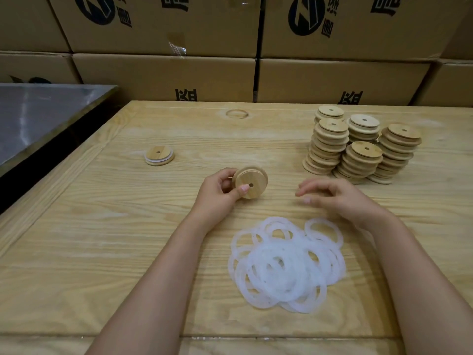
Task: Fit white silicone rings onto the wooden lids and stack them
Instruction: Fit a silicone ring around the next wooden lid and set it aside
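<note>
Lid (250, 181) is in the left hand (218, 192) rn, fingers curled round its rim w/ the thumb pressed near the centre hole, tilted up toward the camera. No ring on it yet afaict. Right hand (335, 198) hovers beside it, fingers loosely bent, gripping nothing, bit blurry tho. Pile of white rings (284, 262) sits on the table (102, 226), nearer the person than both hands. One ringed lid (159, 155) lies off left, bare stacks (358, 149) far right. Risks imo: rings overlap in a tangle, so grabbing one prob drags extras along; ring could seat twisted & pop off; those uneven stacks could topple if the right arm bumps them
</note>
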